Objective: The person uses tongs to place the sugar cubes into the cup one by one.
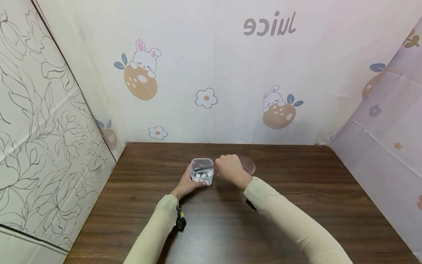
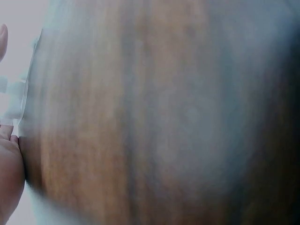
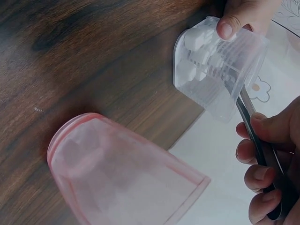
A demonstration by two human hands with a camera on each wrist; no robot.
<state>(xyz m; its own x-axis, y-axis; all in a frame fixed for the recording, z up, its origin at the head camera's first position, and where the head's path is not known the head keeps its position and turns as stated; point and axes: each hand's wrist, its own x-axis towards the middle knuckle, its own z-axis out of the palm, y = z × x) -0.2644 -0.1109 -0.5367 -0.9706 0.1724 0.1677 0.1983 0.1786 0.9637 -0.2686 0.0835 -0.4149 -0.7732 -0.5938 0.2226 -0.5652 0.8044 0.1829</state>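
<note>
On the brown surface (image 1: 296, 190), one pink cup (image 3: 126, 164) stands near the right grip (image 1: 230, 169), which partly covers it in the head view. That grip clasps one pair of black tweezers (image 3: 266, 157), tips inside one clear container (image 3: 211, 98); the left grip (image 1: 185, 185) holds the container's side. Its white pieces (image 3: 197, 38) overlap, too jumbled to count.

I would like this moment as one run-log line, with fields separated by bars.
left hand: holds clear container | right hand: grips tweezers, reaching into container | contents: white pieces | nearby: pink cup on table
</note>
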